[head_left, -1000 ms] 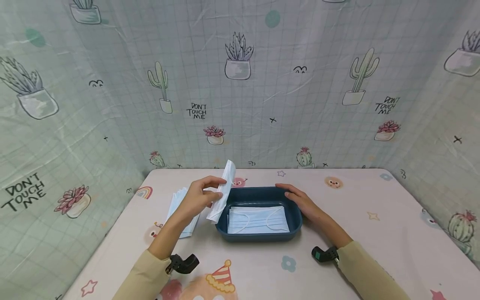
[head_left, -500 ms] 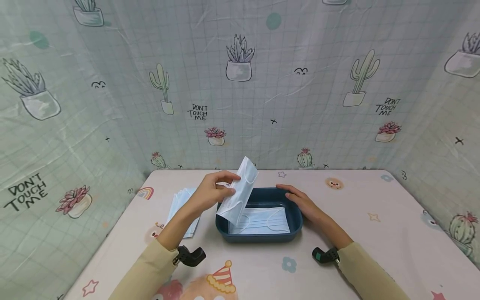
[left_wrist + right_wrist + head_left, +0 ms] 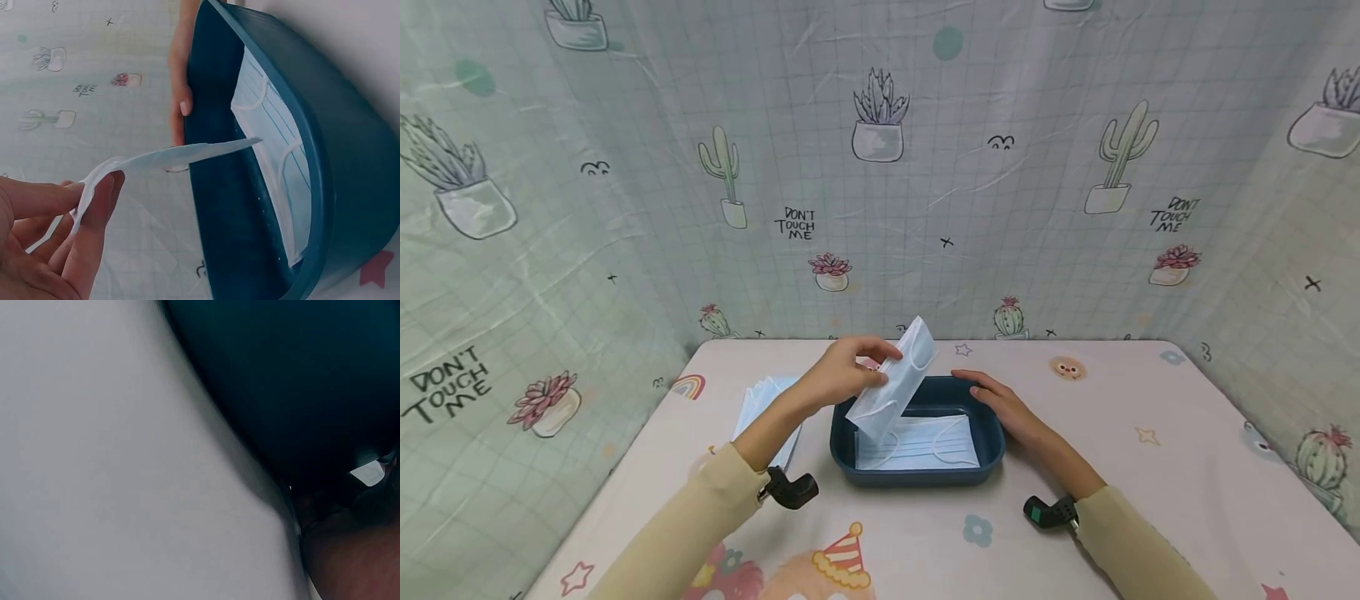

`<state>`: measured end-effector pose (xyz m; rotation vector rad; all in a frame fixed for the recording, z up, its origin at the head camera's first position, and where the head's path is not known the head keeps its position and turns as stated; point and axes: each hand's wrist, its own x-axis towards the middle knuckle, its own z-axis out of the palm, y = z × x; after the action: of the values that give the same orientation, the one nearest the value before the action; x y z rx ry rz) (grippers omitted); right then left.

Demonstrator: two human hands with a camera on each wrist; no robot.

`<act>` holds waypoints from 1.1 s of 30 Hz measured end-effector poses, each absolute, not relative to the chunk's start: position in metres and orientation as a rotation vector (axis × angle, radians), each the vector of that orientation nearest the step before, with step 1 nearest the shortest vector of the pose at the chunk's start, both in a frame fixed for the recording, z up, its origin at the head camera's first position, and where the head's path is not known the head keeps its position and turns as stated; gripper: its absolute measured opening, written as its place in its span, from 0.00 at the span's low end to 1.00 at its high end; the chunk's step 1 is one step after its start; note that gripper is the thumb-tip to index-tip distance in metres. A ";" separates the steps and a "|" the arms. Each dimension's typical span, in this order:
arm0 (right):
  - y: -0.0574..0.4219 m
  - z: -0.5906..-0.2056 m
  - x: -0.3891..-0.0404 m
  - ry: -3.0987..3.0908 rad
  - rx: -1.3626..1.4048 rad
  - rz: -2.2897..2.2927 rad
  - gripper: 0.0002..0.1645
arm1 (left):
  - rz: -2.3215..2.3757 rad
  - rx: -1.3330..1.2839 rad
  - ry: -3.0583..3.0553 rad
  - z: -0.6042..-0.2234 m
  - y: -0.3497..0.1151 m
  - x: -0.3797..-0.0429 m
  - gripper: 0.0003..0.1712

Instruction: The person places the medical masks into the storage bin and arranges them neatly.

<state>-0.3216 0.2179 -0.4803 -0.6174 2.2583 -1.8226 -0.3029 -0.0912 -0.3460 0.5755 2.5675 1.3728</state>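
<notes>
My left hand (image 3: 844,368) pinches a pale blue face mask (image 3: 897,385) between thumb and fingers, seen edge-on as a thin face mask (image 3: 187,153) in the left wrist view. It hangs tilted above the left part of a dark blue plastic bin (image 3: 917,478), its ear loops loose. Inside the bin lie flat face masks (image 3: 936,440), pleats and loops upward, partly covered by the held one. My right hand (image 3: 1011,410) holds the bin's back right corner, fingers along the outside. In the dark right wrist view, the right hand (image 3: 356,562) shows against the bin wall (image 3: 294,375).
More face masks (image 3: 760,400) lie fanned on the table left of the bin, partly behind the left forearm. The table (image 3: 1120,533) has a printed cover. A patterned cloth (image 3: 925,200) hangs upright behind its back edge and along both sides.
My left hand has moved rightward with the face mask, from the bin's left edge to over its inside, turning the mask's face into view. The right hand and bin have stayed put.
</notes>
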 end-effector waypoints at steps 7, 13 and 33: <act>0.217 -0.480 -0.322 2.258 -0.603 -1.828 0.28 | 1.315 0.629 2.592 -0.348 -0.089 -0.307 0.20; 0.216 -0.480 -0.322 2.265 -0.587 -1.822 0.28 | 1.277 0.677 2.577 -0.354 -0.087 -0.309 0.19; 0.219 -0.480 -0.323 2.288 -0.550 -1.800 0.28 | 1.044 1.007 2.324 -0.373 -0.066 -0.309 0.20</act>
<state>-0.3225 0.2188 -0.4800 -0.5503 2.2877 -1.8004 -0.3086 -0.0661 -0.3726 1.0069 2.3236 1.0444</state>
